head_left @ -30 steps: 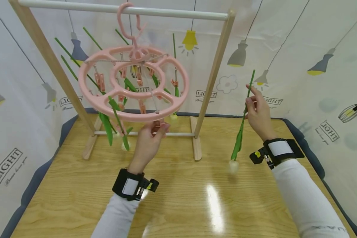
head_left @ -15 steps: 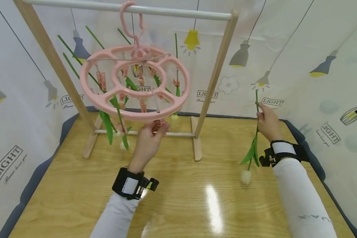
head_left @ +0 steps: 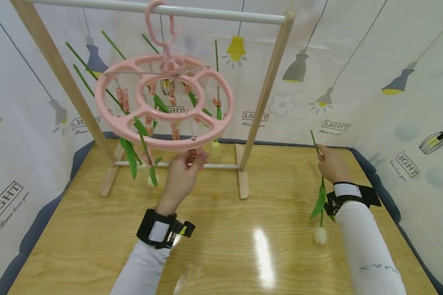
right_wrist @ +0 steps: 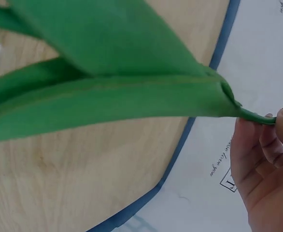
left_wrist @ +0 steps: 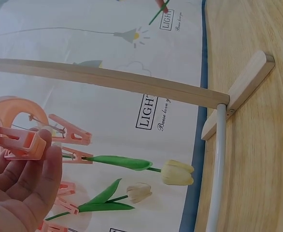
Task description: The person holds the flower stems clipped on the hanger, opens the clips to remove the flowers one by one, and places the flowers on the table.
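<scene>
My left hand [head_left: 182,174] pinches a pink clothespin [left_wrist: 23,143] that hangs from the front rim of a round pink drying hanger [head_left: 158,143]. Off to the right, my right hand [head_left: 333,164] holds a white artificial tulip [head_left: 320,236] by its green stem, bloom pointing down over the table. Its long leaves [right_wrist: 107,96] fill much of the right wrist view, the stem running between thumb and fingers. More tulips hang bloom-down in the hanger's clips, among them a pale yellow tulip [left_wrist: 177,172] and a cream tulip [left_wrist: 139,192] in the left wrist view.
The hanger hooks over the white top bar [head_left: 214,15] of a wooden rack, whose right post [head_left: 267,90] stands between my hands. A white lower bar [head_left: 225,166] joins the rack's feet. Lamp-print cloth walls surround the wooden table [head_left: 221,241] at the back and sides.
My right hand has moved down and slightly right with the tulip, whose bloom now hangs lower and nearer the front. The left hand stays at the clothespin.
</scene>
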`<move>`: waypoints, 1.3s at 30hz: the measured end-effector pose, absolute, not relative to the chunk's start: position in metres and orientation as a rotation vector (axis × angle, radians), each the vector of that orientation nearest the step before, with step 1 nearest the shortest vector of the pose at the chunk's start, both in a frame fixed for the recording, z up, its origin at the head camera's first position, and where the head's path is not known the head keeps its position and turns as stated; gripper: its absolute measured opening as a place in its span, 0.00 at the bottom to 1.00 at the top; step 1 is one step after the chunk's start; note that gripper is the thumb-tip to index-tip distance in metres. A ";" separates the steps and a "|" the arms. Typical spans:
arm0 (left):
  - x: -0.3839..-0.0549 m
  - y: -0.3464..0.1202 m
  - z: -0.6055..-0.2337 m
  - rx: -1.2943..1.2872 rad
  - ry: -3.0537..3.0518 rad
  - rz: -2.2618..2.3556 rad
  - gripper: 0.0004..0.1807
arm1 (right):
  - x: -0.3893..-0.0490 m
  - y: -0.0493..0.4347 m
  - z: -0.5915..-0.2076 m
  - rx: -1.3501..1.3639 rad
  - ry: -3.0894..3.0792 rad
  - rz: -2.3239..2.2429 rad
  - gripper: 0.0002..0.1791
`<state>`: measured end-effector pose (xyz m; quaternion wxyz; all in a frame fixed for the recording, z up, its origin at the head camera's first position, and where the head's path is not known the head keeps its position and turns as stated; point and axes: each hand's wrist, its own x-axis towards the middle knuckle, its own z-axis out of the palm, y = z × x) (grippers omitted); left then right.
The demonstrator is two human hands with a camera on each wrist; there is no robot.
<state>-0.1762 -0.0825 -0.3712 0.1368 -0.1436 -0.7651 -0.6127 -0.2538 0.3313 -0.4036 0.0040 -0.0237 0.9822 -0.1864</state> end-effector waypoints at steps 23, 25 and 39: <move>-0.177 -0.078 -0.367 -0.434 -2.205 -1.795 0.13 | -0.245 0.321 -0.452 0.128 3.003 -0.587 0.35; -0.177 -0.077 -0.367 -0.439 -2.202 -1.799 0.13 | -0.244 0.319 -0.455 0.125 2.965 -0.631 0.38; -0.175 -0.075 -0.365 -0.476 -2.202 -1.811 0.13 | -0.234 0.309 -0.473 0.002 2.989 -0.549 0.32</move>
